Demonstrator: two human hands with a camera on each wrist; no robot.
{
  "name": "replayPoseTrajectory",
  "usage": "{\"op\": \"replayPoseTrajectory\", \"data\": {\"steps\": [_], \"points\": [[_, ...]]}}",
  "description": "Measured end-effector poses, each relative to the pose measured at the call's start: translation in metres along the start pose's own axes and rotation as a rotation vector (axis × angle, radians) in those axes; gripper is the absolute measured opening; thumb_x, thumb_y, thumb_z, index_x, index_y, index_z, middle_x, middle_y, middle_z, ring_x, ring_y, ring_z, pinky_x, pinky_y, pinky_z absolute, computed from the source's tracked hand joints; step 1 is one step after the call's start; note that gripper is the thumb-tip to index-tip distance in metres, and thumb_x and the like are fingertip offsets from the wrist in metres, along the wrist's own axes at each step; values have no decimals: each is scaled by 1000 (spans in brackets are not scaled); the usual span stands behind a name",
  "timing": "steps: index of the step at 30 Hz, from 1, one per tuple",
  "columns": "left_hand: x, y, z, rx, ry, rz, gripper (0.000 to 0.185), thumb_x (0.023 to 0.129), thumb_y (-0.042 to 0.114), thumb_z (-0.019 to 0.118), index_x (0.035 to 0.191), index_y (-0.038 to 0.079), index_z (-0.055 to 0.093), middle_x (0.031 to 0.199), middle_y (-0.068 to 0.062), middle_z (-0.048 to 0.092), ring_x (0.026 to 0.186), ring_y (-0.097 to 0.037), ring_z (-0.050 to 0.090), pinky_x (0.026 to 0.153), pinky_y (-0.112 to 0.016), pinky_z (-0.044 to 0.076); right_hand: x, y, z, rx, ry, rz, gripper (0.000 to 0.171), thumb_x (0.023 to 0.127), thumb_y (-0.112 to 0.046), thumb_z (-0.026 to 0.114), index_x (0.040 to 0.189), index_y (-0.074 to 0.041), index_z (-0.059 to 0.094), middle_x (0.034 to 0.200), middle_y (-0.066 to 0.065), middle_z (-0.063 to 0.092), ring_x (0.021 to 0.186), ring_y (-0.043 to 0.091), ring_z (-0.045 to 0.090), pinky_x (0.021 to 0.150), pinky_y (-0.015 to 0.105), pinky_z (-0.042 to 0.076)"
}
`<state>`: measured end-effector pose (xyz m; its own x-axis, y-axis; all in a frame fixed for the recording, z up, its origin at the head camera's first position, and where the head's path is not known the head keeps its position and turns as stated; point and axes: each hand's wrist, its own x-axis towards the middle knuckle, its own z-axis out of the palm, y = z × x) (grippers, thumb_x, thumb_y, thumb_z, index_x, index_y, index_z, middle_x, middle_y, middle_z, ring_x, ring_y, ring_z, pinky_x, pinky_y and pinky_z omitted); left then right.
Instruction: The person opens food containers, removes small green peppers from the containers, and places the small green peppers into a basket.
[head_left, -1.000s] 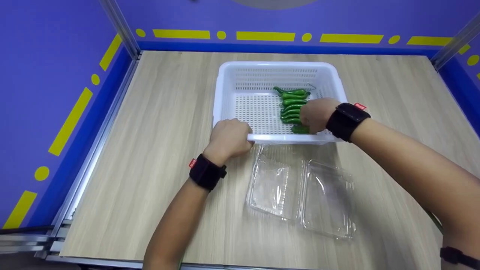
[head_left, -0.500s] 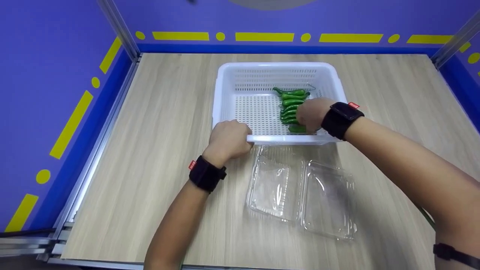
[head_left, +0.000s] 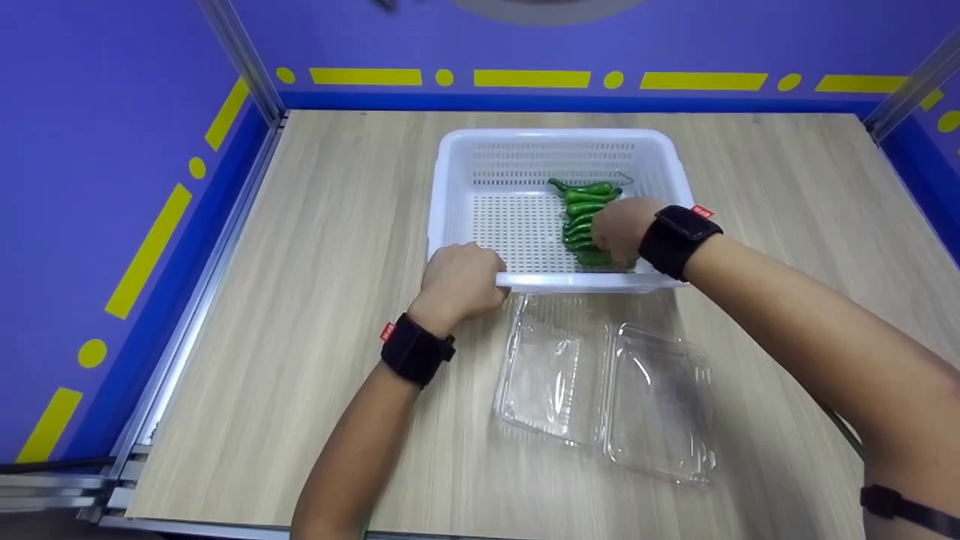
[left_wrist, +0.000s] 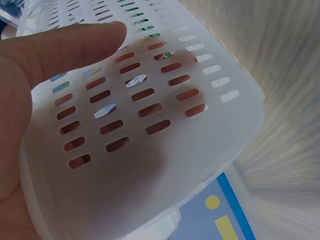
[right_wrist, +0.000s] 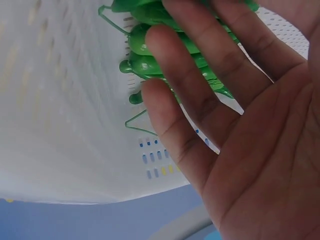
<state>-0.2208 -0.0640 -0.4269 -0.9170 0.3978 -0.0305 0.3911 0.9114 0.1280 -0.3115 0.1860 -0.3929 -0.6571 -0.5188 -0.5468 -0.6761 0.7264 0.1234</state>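
Observation:
A white slotted plastic basket (head_left: 556, 282) stands on the table with a row of green chili peppers (head_left: 587, 208) inside, toward its right. My left hand (head_left: 463, 281) grips the basket's front rim near the left corner; its thumb (left_wrist: 100, 40) lies against the slotted outer wall in the left wrist view. My right hand (head_left: 624, 229) reaches down into the basket and pinches the front green chili pepper (head_left: 593, 259), set slightly apart from the row. In the right wrist view its other fingers (right_wrist: 172, 55) stretch over the neighbouring peppers, and the thumb tip is out of frame.
A clear plastic clamshell box (head_left: 553, 390) lies unfolded in front of the basket, its other half (head_left: 660, 409) on the right. Blue panels (head_left: 97, 150) with yellow marks wall the wooden table (head_left: 315, 247) at the back and sides.
My right hand has shifted slightly left within the basket, and the front chili pepper has moved left with it. My left hand keeps its grip on the rim.

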Motion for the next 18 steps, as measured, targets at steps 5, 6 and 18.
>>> {"op": "replayPoseTrajectory", "data": {"steps": [5,6,18], "points": [[-1,0,0,-12,-14,-7,28,87,31,66,63,18,59,60,5,52,60,-21,57,57,-40,49,2,0,1,-24,-18,2,17,82,-5,69,72,-12,57,67,2,50,65,21,48,62,34,38],[-1,0,0,-14,-16,-8,28,87,31,66,63,18,60,60,5,52,61,-21,57,57,-40,49,3,0,1,-34,-22,1,16,82,-5,69,73,-12,57,67,2,50,65,21,48,62,34,39],[0,1,-1,7,-12,-8,28,87,31,66,64,18,59,61,4,53,61,-22,58,56,-41,50,10,-5,1,-56,-32,5,24,77,-4,71,67,-14,52,64,0,48,62,20,45,59,33,38]]}}
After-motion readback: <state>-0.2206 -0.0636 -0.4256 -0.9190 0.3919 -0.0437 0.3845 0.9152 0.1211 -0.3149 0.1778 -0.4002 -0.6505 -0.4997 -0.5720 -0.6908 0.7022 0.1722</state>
